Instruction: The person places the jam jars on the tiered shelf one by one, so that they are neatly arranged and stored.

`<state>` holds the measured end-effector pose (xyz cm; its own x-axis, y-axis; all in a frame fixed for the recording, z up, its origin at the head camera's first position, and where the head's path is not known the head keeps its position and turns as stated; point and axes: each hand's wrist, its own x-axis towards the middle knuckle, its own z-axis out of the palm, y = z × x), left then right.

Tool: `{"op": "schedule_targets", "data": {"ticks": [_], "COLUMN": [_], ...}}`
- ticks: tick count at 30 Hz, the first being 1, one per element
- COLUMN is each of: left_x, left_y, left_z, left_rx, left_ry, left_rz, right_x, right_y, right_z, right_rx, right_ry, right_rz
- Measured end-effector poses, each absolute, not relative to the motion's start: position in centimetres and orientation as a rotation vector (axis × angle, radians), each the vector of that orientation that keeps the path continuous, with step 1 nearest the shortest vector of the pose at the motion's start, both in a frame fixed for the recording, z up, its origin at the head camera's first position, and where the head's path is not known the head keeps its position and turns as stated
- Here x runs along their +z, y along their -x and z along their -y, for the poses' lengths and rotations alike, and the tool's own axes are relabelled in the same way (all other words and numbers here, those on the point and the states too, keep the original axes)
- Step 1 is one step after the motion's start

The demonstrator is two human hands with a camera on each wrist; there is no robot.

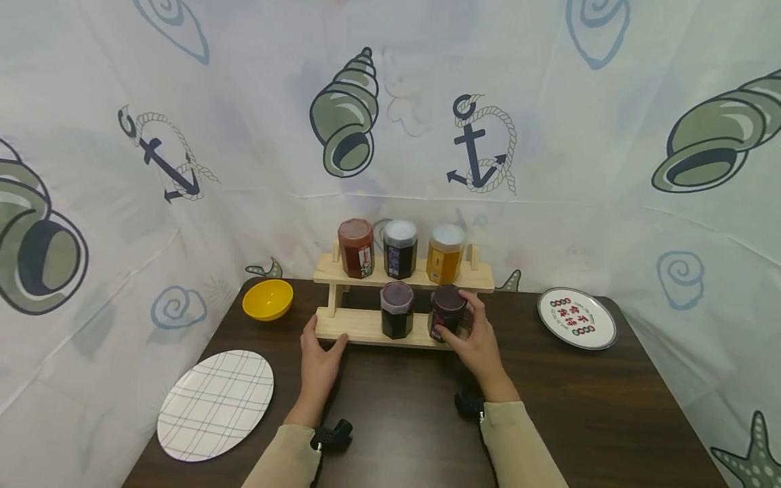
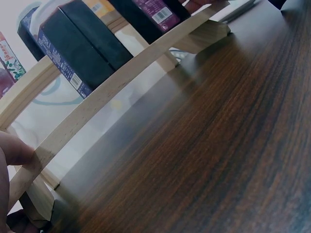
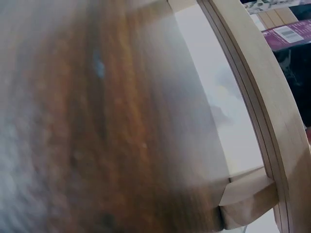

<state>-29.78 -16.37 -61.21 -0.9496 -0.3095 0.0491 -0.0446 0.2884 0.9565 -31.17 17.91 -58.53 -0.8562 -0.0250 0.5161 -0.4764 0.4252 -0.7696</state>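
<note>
A two-tier wooden shelf (image 1: 360,324) stands at the back of the table. At the left end of its lower board is my left hand (image 1: 320,362), thumb on the front edge and fingers at the side, holding that end. My right hand (image 1: 478,346) grips a dark jar with a purple label (image 1: 448,305) on the right part of the lower board, thumb in front and fingers on its right side. Beside it on the same board is another dark jar with a pale purple lid (image 1: 397,313). The right wrist view catches the gripped jar's label (image 3: 287,35) at its edge.
On the upper board are a red-brown jar (image 1: 356,249), a dark jar with a whitish lid (image 1: 400,251) and a yellow jar (image 1: 445,256). A yellow bowl (image 1: 268,300) and a checked oval placemat (image 1: 216,407) lie left; a white printed plate (image 1: 577,318) lies right.
</note>
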Motion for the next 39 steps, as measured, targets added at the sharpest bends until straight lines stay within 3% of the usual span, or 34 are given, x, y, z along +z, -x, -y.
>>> {"op": "schedule_targets", "data": {"ticks": [39], "left_x": [-61.24], "left_y": [29.61], "left_z": [16.82], "left_rx": [-1.674], "left_ry": [-0.33], "left_rz": [2.337], "right_x": [-57.69], "right_y": [31.97], "right_z": [-18.76], "right_rx": [1.671], "right_ry": [-0.557], "right_rz": [2.305]}}
